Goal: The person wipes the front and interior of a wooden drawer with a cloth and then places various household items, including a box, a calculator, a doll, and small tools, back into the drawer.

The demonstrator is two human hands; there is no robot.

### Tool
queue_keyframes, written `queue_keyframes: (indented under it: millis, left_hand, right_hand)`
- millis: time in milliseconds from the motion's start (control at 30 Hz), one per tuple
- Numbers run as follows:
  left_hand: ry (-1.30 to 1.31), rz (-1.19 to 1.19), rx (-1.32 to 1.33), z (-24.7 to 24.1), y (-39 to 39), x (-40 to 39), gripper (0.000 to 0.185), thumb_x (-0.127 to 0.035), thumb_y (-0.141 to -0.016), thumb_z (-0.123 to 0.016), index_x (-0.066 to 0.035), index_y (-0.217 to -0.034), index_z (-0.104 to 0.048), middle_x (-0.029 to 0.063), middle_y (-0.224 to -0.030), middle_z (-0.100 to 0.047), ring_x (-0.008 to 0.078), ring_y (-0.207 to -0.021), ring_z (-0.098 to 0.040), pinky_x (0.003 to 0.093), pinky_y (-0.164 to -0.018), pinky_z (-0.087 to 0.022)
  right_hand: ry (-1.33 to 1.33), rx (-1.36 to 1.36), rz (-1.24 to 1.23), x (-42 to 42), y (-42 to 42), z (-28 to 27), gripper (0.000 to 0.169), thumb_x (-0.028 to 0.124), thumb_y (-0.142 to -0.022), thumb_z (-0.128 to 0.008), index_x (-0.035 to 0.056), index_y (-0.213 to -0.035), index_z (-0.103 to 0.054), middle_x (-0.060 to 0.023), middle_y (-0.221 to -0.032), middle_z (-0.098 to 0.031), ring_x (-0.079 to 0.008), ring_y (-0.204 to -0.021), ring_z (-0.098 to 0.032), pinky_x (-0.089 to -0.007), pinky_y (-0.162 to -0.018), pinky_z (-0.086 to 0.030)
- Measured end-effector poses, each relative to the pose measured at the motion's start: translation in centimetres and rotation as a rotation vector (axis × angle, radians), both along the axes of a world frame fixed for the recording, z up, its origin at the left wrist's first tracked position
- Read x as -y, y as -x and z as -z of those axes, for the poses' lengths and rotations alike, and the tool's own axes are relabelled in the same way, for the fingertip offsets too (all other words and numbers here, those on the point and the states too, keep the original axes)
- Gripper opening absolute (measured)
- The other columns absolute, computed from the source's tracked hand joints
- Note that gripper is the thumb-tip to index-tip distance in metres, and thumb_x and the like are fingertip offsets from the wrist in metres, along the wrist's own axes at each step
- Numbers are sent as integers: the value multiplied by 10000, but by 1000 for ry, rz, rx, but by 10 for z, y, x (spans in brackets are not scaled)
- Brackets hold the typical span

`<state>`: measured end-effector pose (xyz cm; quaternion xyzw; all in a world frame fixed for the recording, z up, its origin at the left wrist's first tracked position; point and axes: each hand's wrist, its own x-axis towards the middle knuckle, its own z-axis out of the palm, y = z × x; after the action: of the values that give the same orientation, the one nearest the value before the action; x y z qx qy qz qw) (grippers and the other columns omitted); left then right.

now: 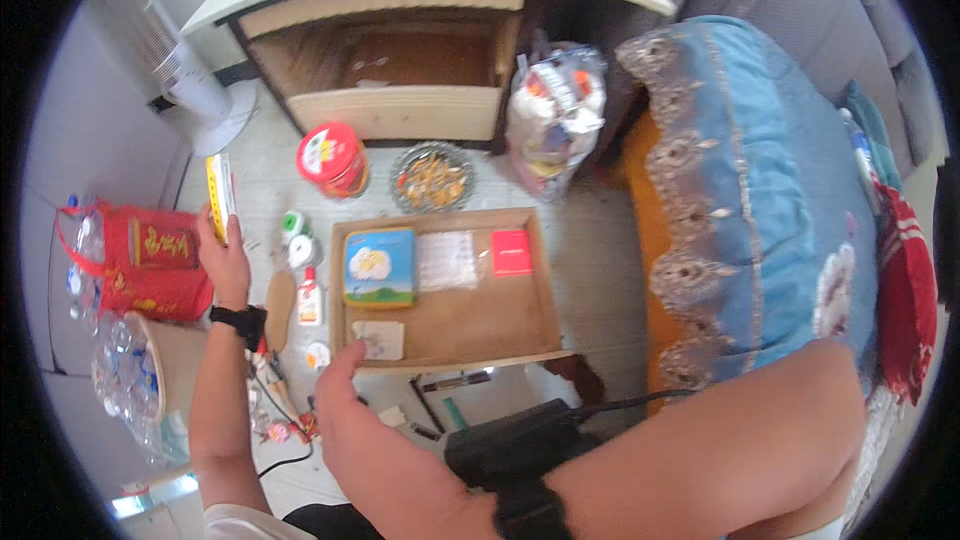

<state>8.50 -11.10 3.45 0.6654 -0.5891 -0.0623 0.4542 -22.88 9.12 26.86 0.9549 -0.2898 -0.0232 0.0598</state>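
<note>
My left hand [226, 259] is closed around a slim yellow and white box [220, 191], held up at the left above the floor. My right hand [379, 442] is close to the camera, near the front left corner of a shallow wooden drawer [480, 322] on the floor. Its fingers are mostly hidden. Inside the drawer lie a blue box with a flower picture [380, 268], a white sheet in clear plastic [448, 260], a red booklet [511, 252] and a small pale card [379, 340].
A red tub [332, 159], a glass dish [433, 178] and a filled plastic bag [556, 120] stand before the wooden cabinet [397, 114]. Left are a red bag [154, 262], a bin of bottles [154, 367], a white bottle [309, 301] and an insole [281, 310]. A blue-covered seat [780, 195] flanks the right.
</note>
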Motion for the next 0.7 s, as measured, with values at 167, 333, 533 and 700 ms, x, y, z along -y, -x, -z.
queue_keyframes:
  millis: [167,333,533,700]
  left_hand:
    - [245,291,314,-98,53,20,452,-165,-957,-666,25,-1347,-543,222,-1245,-629,350,-1152,-609,426,-1000,-466]
    - [361,458,511,-211,195,68,447,-203,-943,-670,5,-1324,-565,218,-1146,-613,412,-1027,-572,474,-925,-460]
    - [216,410,585,-249,285,133,413,-206,-953,-648,-19,-1317,-589,163,-1225,-614,392,-1104,-554,503,-928,-468]
    - [121,385,671,-271,336,138,374,-165,-923,-670,-77,-1284,-628,111,-1223,-611,374,-1114,-542,507,-903,-487]
  right_hand:
    - [-29,79,51,11,20,-26,237,201,-854,-578,29,-972,-691,-118,-900,-658,-267,-921,-631,-390,-867,-466]
    - [-82,145,197,3,70,-65,245,200,-868,-574,30,-992,-699,-124,-915,-669,-269,-927,-634,-393,-872,-461]
    - [-193,391,171,40,162,-56,199,201,-881,-638,68,-1029,-647,-87,-925,-669,-270,-900,-677,-396,-803,-539]
    - [-288,725,310,74,241,-38,245,202,-926,-662,40,-1110,-667,-141,-958,-703,-314,-918,-688,-421,-811,-548]
